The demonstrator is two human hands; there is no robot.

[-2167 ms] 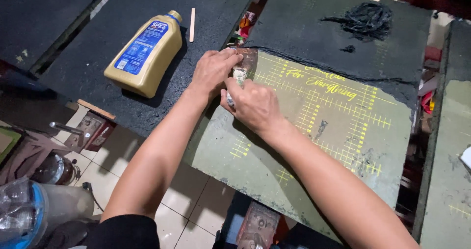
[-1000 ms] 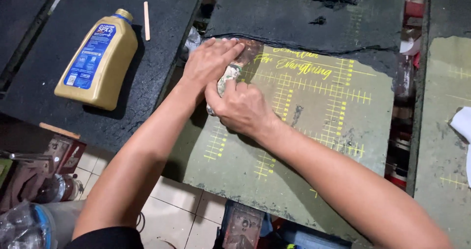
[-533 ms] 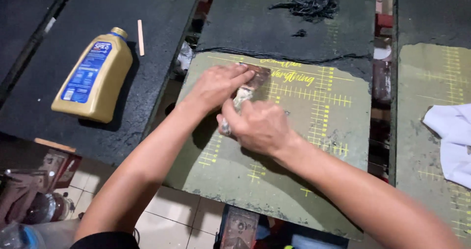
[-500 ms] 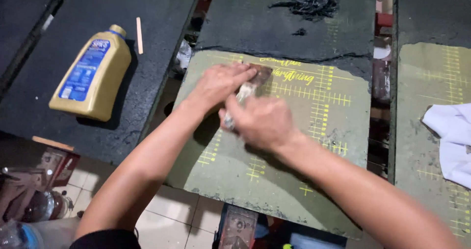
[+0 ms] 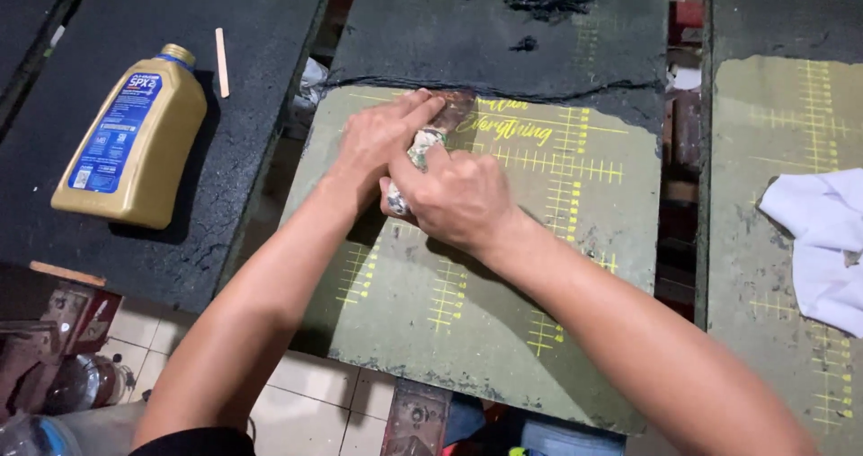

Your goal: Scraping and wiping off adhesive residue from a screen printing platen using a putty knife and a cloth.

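Right hand (image 5: 463, 195) closed around the paint-crusted handle of a flat-bladed scraper (image 5: 430, 141); left hand (image 5: 382, 137), fingers extended, presses its blade onto a green board with yellow grid marks (image 5: 539, 267), near the board's top edge.

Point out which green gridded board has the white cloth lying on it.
The right-hand board, at the frame's edge, carries the white cloth; the middle board lies under both hands.
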